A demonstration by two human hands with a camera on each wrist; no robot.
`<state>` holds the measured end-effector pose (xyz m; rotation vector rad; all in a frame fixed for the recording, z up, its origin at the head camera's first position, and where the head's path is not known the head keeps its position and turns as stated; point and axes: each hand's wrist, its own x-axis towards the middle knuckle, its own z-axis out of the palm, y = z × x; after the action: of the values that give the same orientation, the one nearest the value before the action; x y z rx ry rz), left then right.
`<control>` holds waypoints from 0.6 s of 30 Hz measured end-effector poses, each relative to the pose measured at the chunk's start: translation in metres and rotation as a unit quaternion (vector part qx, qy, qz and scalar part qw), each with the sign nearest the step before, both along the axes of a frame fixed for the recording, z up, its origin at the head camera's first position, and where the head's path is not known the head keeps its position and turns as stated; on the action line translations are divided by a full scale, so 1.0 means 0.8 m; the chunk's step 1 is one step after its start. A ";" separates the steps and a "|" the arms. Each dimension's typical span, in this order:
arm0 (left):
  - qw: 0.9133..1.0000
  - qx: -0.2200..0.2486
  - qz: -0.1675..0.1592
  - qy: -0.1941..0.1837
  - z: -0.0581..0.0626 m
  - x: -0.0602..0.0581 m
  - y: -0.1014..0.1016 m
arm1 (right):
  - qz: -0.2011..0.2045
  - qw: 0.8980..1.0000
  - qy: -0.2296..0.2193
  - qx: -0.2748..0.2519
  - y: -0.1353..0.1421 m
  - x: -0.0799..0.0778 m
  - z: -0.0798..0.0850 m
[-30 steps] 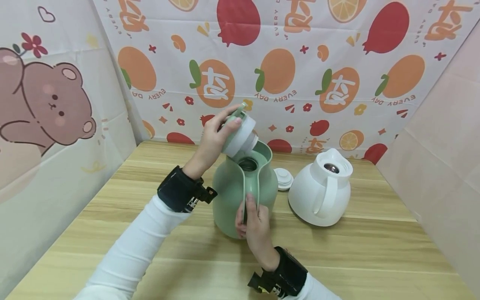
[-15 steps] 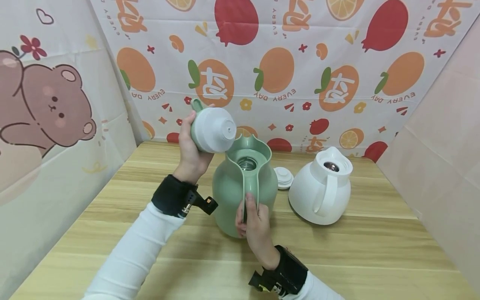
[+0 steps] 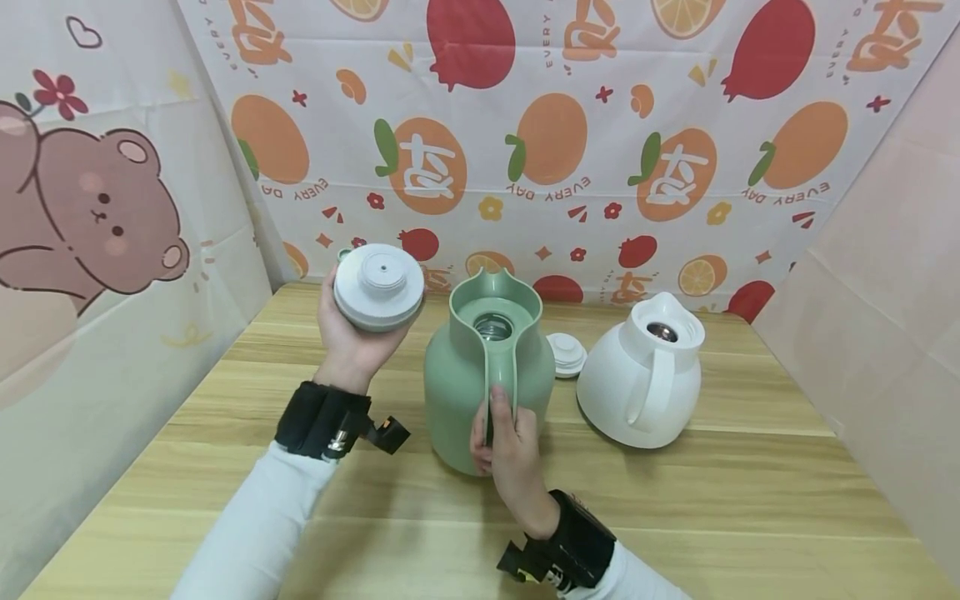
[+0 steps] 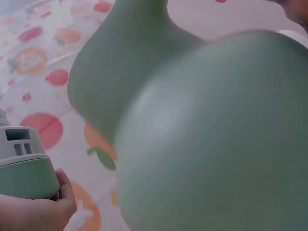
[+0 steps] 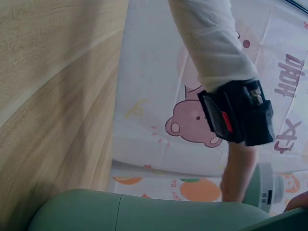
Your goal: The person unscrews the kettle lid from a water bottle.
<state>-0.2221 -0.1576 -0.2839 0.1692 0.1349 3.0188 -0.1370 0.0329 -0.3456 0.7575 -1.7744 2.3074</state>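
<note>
A green thermos jug [image 3: 450, 392] stands upright on the wooden table, its round mouth uncovered. My right hand [image 3: 513, 458] grips the jug's handle from the front, thumb lying along it. Left of the jug, my left hand [image 3: 356, 342] holds the jug's lid [image 3: 381, 287] above the table, the white underside turned up toward the head view. In the left wrist view, the lid [image 4: 26, 166] shows a green cap and a white slotted part, with fingers wrapped under it. The jug [image 4: 207, 130] fills most of that view.
To the right stands a smaller white thermos jug [image 3: 641, 383], its mouth uncovered. A white lid [image 3: 566, 356] lies on the table [image 3: 720, 517] between the two jugs. Fruit-printed cloth [image 3: 551, 142] hangs behind the table, and a bear-printed cloth [image 3: 105, 208] at the left.
My left hand has lifted the lid away from the green jug's mouth, moved it left, and turned its underside upward. My right hand stays on the handle.
</note>
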 end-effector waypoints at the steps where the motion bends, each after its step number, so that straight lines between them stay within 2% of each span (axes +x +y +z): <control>1: 1.000 0.011 -0.002 -0.002 -0.006 0.001 -0.004 | 0.000 1.000 0.000 0.000 0.000 0.000 0.000; 9: 0.996 0.080 -0.020 -0.025 -0.061 0.005 -0.031 | -0.006 1.000 -0.005 -0.003 -0.001 -0.001 -0.002; 13: 0.996 0.075 -0.005 -0.051 -0.089 0.007 -0.042 | -0.008 1.000 -0.001 0.000 -0.001 -0.001 -0.001; 18: 0.996 0.035 0.008 -0.085 -0.116 0.013 -0.052 | -0.007 1.000 0.000 -0.001 -0.001 -0.001 -0.002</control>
<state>-0.2120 -0.1996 -0.3770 -0.0822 0.0142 3.0374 -0.1379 0.0319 -0.3469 0.7421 -1.7716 2.3003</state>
